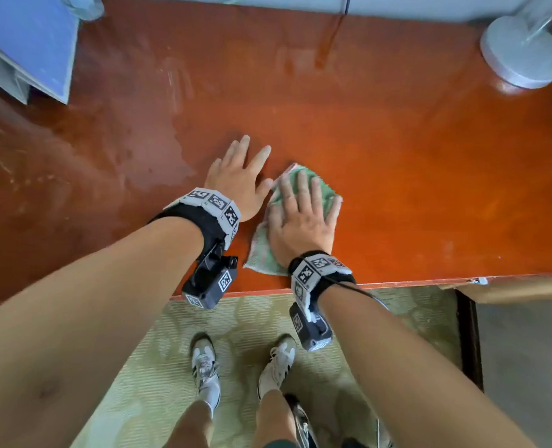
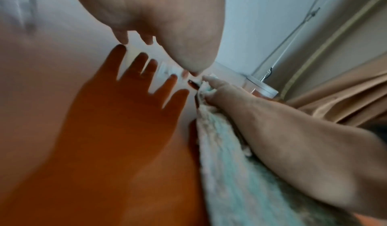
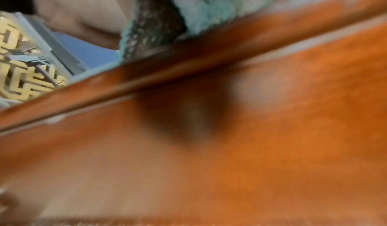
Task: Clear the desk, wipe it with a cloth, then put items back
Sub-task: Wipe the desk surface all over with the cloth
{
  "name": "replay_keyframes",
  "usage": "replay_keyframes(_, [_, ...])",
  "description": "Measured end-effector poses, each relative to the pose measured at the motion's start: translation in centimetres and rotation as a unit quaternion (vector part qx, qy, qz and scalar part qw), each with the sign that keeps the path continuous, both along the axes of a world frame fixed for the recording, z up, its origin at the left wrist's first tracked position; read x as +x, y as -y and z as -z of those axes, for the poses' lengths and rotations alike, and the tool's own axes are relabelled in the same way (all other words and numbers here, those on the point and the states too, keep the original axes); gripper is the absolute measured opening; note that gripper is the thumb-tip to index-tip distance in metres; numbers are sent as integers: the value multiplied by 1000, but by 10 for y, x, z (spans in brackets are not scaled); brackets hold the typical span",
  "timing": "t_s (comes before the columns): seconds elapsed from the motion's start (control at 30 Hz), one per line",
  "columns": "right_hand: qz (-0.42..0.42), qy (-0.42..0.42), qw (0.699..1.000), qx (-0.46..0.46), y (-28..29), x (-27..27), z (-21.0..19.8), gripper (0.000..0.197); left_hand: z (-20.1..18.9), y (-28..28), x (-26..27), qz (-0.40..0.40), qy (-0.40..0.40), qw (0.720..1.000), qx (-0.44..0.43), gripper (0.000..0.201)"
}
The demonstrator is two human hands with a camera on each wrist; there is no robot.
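Head view: cloth (image 1: 265,244), green and crumpled, lies flat under straight right fingers (image 1: 303,189); left fingers (image 1: 239,150) spread on worktop (image 1: 397,156).

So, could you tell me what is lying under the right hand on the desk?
A green cloth lies flat on the desk beneath the right hand, whose straight fingers press it down. The cloth's middle is covered by the palm.

Counter (image 1: 397,150): broad bare surface between obstacles. Blue folder (image 1: 28,43) blocks far-left corner; grey round base (image 1: 523,56) blocks far-right corner; dark cable (image 1: 345,4) hangs at rear centre.
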State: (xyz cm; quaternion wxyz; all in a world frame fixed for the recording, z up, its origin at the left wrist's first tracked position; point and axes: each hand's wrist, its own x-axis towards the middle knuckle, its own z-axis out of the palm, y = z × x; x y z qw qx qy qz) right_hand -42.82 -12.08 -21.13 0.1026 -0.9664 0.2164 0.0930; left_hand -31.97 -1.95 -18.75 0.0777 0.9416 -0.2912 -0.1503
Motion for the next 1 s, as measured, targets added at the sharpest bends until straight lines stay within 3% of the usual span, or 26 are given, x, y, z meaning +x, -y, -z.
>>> replay_keyframes(0.13, [-69,-8,997,-23,14,-19,-1,57,3,-36,4,3,18,998,62,62])
replay_keyframes(0.2, [8,-11,999,-35,38,-33,1,58,7,-50,3,-11,-4,997,80,64])
replay_keyframes(0.27, [140,-7,990,-29,55,-42,1,60,9,-58,3,-13,-16,997,80,66])
replay_keyframes(0.33, [236,-11,972,-14,52,-37,-1,62,7,-60,5,-8,-13,997,77,66])
replay_keyframes(0.4, [281,-17,960,0,32,-20,-4,63,1,-59,8,-7,-23,997,72,65])
replay_keyframes(0.47, [253,-28,967,12,2,1,-6,63,-6,-60,12,-5,-32,998,59,61])
replay_keyframes(0.57, [89,-50,993,66,-45,30,-10,61,-12,-72,12,42,-28,998,47,62])
replay_keyframes(0.63, [6,-58,988,143,-72,46,-14,65,-15,-83,5,85,-20,995,53,74])
replay_keyframes(0.73, [12,-7,938,348,-88,59,-21,82,-21,-96,-5,96,-1,995,22,80])
replay_keyframes(0.8, [97,96,872,470,-82,55,-28,82,-27,-100,-9,98,-3,995,-14,74])
replay_keyframes(0.87, [201,186,826,492,-70,50,-34,75,-29,-95,-17,129,7,992,-16,71])
replay_keyframes(0.9, [219,207,834,463,-63,48,-36,72,-26,-92,-23,143,6,990,-8,71])
replay_keyframes(1.0, [141,142,936,291,-38,47,-39,66,-9,-83,-39,120,-44,991,28,74])
